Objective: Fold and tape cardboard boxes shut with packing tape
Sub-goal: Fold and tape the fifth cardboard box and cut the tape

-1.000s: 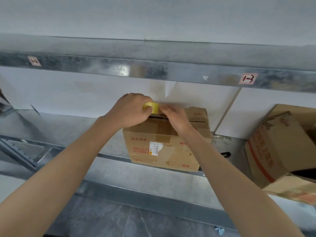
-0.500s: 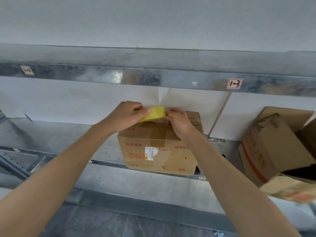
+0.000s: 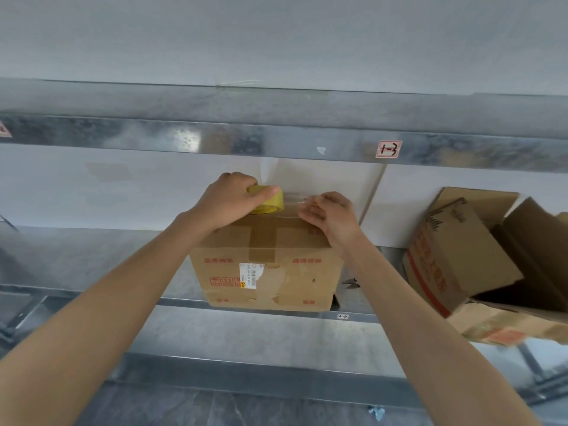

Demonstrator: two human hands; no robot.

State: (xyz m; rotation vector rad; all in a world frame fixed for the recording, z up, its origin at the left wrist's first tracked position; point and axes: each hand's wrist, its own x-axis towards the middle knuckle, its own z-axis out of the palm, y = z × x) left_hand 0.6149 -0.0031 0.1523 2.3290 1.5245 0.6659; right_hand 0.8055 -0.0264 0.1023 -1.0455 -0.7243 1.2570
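Observation:
A brown cardboard box (image 3: 270,262) with red print and a white label stands on a metal shelf (image 3: 101,265), its top flaps folded down. My left hand (image 3: 229,199) grips a yellow roll of packing tape (image 3: 270,199) just above the box's top left. A clear strip of tape (image 3: 292,199) stretches from the roll to the right. My right hand (image 3: 329,215) pinches the free end of that strip over the box's top right edge.
Several open, tilted cardboard boxes (image 3: 461,256) lie on the shelf at the right. An upper metal shelf beam (image 3: 276,142) with a label "1-3" runs overhead. A dark small object (image 3: 350,282) lies behind the box. Grey floor lies below.
My hands have moved apart, drawing a strip of clear tape out of the roll. The left hand with the roll shifted left; the right hand holds the tape end.

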